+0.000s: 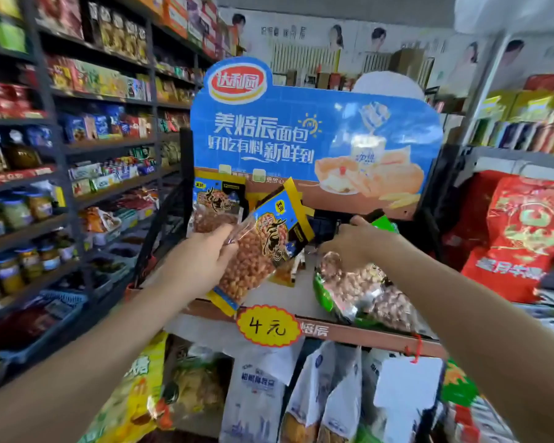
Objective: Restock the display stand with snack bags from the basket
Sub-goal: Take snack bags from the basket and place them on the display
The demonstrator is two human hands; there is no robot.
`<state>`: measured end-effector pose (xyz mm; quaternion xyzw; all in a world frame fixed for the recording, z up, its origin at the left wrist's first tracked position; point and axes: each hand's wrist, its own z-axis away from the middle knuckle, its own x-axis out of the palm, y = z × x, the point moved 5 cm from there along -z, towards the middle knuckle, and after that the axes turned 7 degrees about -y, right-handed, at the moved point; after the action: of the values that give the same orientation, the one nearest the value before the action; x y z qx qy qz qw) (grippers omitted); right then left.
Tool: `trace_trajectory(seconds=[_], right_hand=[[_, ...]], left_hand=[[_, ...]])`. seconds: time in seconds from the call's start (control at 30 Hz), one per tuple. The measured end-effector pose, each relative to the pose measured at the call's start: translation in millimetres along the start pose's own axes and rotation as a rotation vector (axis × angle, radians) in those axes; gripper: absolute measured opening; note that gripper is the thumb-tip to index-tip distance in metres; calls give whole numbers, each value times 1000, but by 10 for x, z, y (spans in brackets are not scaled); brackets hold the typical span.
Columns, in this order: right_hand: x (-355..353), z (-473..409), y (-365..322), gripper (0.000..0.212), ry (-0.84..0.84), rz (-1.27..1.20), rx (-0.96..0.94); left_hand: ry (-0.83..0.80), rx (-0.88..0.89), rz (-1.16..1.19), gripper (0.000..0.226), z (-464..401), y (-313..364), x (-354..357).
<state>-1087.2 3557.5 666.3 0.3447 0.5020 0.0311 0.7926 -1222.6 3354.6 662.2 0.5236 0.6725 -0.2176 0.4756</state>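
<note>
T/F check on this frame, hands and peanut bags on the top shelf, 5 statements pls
1. The left hand grips a yellow-and-blue peanut bag. True.
2. The right hand reaches over the green-edged peanut bags on the top shelf. True.
3. The held peanut bag stands upright on the shelf. False: it is tilted and held above the shelf.
4. The yellow price tag hangs on the blue header sign. False: it sits on the shelf's front edge.
5. A second yellow-and-blue bag stands behind the held one. True.
</note>
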Motion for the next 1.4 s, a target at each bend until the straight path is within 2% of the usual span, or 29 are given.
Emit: trace_trajectory(seconds=[0.07, 0.13, 0.23, 0.27, 0.33, 0.37, 0.4, 0.5, 0.6, 0.73, 0.83, 0.93, 1.0, 1.07, 1.13, 1.23, 1.4], right_hand=[[58, -223, -142, 41, 34, 4, -54], [73, -393, -217, 49, 129, -169, -110], [-105, -545, -44, 36, 479, -832, -83], [-193, -594, 12, 38, 548, -1032, -113], [-414, -665, 5, 41, 523, -1283, -246], [-536, -706, -49, 31, 492, -1318, -319], [-657, -749, -92, 10, 472, -1279, -348], [-1052, -915, -117, 28, 574, -1194, -301], [-1437, -1056, -125, 12, 725, -1107, -277], [-1691, -1500, -337, 25, 686, -837, -206], [-1678, -1944, -533, 27, 597, -757, -70], [-1649, -2162, -582, 25, 631, -644, 147], [-1570, -2172, -587, 34, 645, -541, 246], [-1438, -2068, -568, 44, 651, -545, 279], [-1269, -1838, -543, 46, 665, -623, 271], [-949, -1277, -543, 39, 703, -787, 249], [-226, -86, -483, 30, 649, -800, 397]], left_hand=[[9, -60, 26, 27, -104, -61, 88], [12, -120, 56, 25, -158, -187, 151], [-20, -164, 55, 24, -209, -372, 209], [-32, -162, 60, 23, -225, -410, 225], [-59, -160, 77, 24, -255, -453, 239], [-68, -165, 91, 25, -268, -468, 238], [-69, -168, 106, 26, -284, -487, 229], [-42, -149, 45, 28, -324, -603, 139], [-21, -60, -261, 33, -362, -822, 37], [-35, 116, -351, 31, -451, -1123, -16], [-78, 310, -417, 32, -515, -1260, 33], [-126, 398, -374, 32, -586, -1410, 151], [-137, 456, -384, 35, -639, -1434, 261], [-122, 514, -372, 36, -698, -1388, 379], [-175, 596, -259, 42, -768, -1283, 541], [-192, 738, -129, 42, -803, -970, 666], [-109, 938, -10, 35, -717, -143, 674]])
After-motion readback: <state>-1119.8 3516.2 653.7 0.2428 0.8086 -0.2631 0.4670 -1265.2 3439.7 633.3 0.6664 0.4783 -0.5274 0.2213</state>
